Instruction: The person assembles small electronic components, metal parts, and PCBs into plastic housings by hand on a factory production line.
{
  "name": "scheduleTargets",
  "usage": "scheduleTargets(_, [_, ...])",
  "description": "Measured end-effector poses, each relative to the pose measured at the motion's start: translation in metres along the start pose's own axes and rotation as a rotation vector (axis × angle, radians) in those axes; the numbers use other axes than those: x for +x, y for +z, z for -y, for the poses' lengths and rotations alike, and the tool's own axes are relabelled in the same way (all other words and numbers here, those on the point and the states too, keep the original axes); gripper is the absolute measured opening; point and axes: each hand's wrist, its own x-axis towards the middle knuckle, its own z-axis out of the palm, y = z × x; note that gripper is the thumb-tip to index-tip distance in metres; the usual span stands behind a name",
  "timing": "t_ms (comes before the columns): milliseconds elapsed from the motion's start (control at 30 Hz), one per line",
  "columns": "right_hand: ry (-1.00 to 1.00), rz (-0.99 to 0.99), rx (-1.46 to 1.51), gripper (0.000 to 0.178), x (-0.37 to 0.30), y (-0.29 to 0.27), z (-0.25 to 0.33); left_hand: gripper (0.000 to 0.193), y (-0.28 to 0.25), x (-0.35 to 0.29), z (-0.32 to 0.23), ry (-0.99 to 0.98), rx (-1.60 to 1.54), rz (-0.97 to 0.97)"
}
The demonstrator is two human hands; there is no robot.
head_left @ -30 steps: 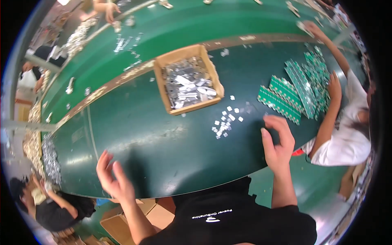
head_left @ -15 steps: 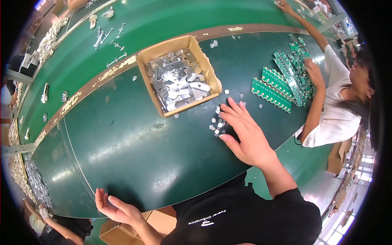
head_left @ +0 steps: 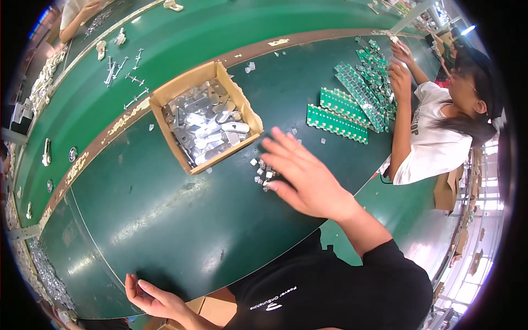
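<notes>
Right hand shifted left onto small white parts | fingers spread, flat | parts' orientation unclear

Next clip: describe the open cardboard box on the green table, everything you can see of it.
The open brown cardboard box is shallow and roughly square, lying flat but turned at an angle on the dark green table. It has low walls, no lid, and is partly filled with a loose heap of flat, shiny, silvery metal pieces. A few small pale parts lie scattered just off its near corner. No hand touches it.
</notes>
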Motion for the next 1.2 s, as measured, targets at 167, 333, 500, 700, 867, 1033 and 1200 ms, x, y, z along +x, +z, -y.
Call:
scheduleTargets(167, [0.134,-0.007,-0.099,0.064,-0.007,0.005,0.0,0.029,-0.001,0.002,-0.006,0.021,0.08,0.031])
scheduleTargets(333, [0.01,0.034,0.069,0.061,-0.004,0.017,0.016,0.028,-0.002,0.001,-0.006,0.01,0.043,0.019])
scheduleTargets(500, [-0.102,-0.168,0.099,0.046,-0.005,0.004,0.001,0.027,-0.003,0.0,-0.004,0.024,0.042,0.021])
scheduleTargets(700, [0.128,-0.289,-0.185,0.016,-0.002,-0.034,-0.038,0.026,0.002,0.001,-0.011,-0.001,0.062,0.025])
scheduleTargets(867, [-0.123,0.006,-0.242,0.016,0.014,-0.039,-0.051,0.025,0.001,-0.001,-0.009,-0.006,0.017,0.02])
scheduleTargets(1033, [-0.275,0.128,-0.422,0.01,0.023,-0.041,-0.047,0.024,0.002,0.0,-0.006,0.013,0.011,0.041])
scheduleTargets(1200, [-0.46,0.33,-0.664,0.011,0.042,-0.05,-0.042,0.024,0.002,0.001,-0.008,0.006,0.05,0.044])
